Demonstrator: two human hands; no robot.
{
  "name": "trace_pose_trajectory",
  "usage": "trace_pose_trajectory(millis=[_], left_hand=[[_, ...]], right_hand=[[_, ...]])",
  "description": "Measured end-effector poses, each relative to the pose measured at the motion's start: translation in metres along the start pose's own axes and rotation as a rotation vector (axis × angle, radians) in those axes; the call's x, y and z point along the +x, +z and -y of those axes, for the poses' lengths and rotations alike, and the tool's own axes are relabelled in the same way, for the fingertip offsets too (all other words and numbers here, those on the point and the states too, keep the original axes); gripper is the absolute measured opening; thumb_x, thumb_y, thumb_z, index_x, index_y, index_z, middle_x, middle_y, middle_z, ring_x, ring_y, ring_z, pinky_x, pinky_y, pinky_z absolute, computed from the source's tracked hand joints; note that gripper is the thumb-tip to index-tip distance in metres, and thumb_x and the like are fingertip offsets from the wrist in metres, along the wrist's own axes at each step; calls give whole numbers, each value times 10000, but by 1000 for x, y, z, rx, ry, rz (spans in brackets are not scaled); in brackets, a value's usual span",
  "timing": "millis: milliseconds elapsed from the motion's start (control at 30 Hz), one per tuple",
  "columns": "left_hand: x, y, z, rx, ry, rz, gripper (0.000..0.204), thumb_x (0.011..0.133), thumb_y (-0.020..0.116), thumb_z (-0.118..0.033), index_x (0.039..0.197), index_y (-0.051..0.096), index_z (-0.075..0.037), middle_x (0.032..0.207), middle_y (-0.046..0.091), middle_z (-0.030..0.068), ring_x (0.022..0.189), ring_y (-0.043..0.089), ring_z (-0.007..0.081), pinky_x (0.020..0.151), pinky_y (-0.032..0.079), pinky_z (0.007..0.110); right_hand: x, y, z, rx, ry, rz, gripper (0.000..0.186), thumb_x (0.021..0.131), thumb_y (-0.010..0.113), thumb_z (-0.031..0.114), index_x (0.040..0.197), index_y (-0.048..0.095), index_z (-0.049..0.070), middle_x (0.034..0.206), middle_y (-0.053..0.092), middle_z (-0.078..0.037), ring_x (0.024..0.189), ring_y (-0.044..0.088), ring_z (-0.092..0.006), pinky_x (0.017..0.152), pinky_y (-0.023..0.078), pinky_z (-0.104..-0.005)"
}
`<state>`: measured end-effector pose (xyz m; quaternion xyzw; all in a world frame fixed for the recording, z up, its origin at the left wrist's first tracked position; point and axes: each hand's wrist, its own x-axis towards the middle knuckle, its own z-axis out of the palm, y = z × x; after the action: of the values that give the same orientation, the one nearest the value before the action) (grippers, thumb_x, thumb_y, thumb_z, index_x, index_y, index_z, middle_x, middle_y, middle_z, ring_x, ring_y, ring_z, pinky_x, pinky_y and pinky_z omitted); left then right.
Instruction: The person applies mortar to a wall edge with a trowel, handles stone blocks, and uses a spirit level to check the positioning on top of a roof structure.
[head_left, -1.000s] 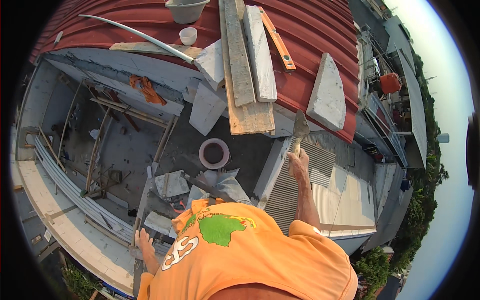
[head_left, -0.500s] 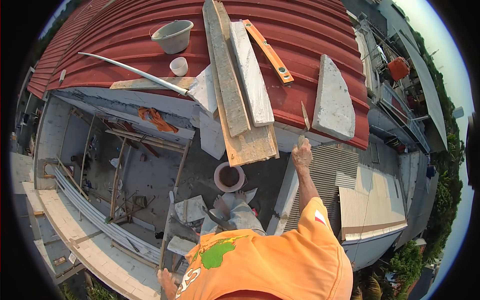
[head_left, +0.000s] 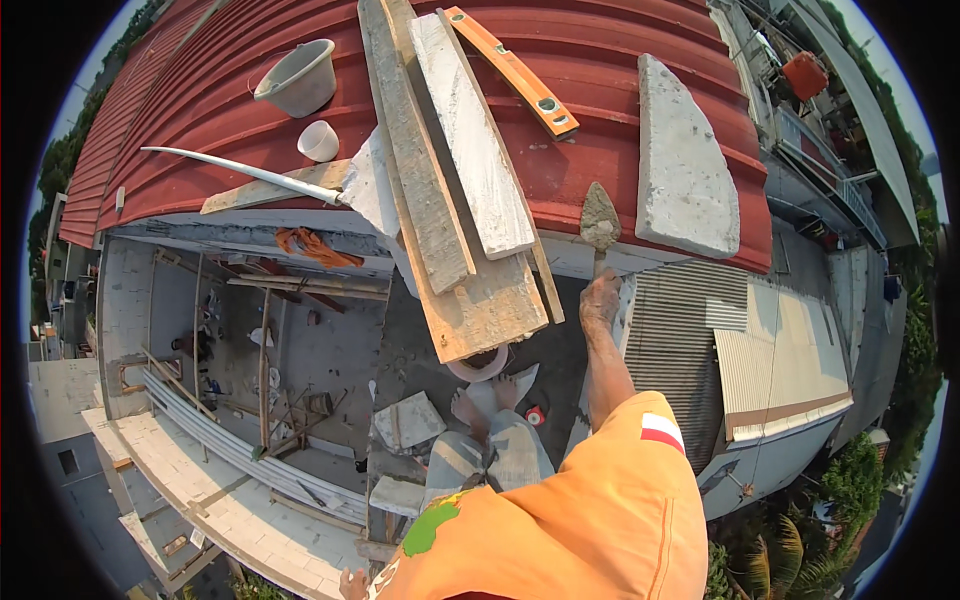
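Note:
My right hand (head_left: 600, 300) is closed around the handle of a pointed trowel (head_left: 600, 218), whose mortar-smeared blade points away from me at the edge of the red roof. Right of the blade lies a grey-white slab (head_left: 685, 165) with one curved side. To its left, a white block (head_left: 472, 135) rests lengthwise on wooden planks (head_left: 490, 310) that jut toward me. An orange spirit level (head_left: 515, 72) lies beyond them. My left hand (head_left: 353, 583) shows only partly at the lower edge, fingers apart, with nothing seen in them.
On the red metal roof (head_left: 180, 120) stand a grey bucket (head_left: 300, 80) and a small white cup (head_left: 318, 142). A white pipe (head_left: 245, 172) lies nearby. Below, a round tub (head_left: 478, 368) is mostly hidden by the planks, near my feet. An open drop with props (head_left: 265, 370) lies left.
The trowel has turned from edge-on so its blade face now shows. My view has shifted, and the plank ends now cover most of the tub. My left hand is lower in view.

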<state>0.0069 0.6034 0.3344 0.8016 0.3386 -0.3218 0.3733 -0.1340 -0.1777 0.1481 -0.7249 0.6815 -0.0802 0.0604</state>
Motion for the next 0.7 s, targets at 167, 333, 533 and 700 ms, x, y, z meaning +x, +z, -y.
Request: trace_pose_trajectory(millis=[167,333,533,700], left_hand=[[-4,13,-31,-21,74,41,762,863,676,-295,1482,272,-113,1202,506,121,1087,506,275,889,420,512],[2,13,-20,-56,55,50,760,861,677,-290,1481,275,-112,1179,513,114,1061,512,264,875,425,508],[15,18,12,-88,-30,89,758,859,679,-285,1479,279,-112,1153,522,104,1029,520,251,858,431,505],[21,22,14,-173,-54,158,756,857,680,-280,1477,282,-111,1131,529,97,1003,526,240,844,436,501]], right_hand=[[-20,3,-6,-83,45,-33,291,840,609,100,1037,406,30,973,540,-169,792,690,-332,661,606,-416],[-92,-3,-42,-60,49,31,275,851,606,107,1027,407,35,951,534,-163,821,688,-328,659,600,-419],[-192,-45,-91,106,106,286,395,803,649,115,1105,413,20,1000,592,-234,871,647,-452,756,529,-533],[-124,-128,-46,460,-64,209,448,779,695,168,1150,481,36,950,638,-264,888,625,-472,765,496,-526]])
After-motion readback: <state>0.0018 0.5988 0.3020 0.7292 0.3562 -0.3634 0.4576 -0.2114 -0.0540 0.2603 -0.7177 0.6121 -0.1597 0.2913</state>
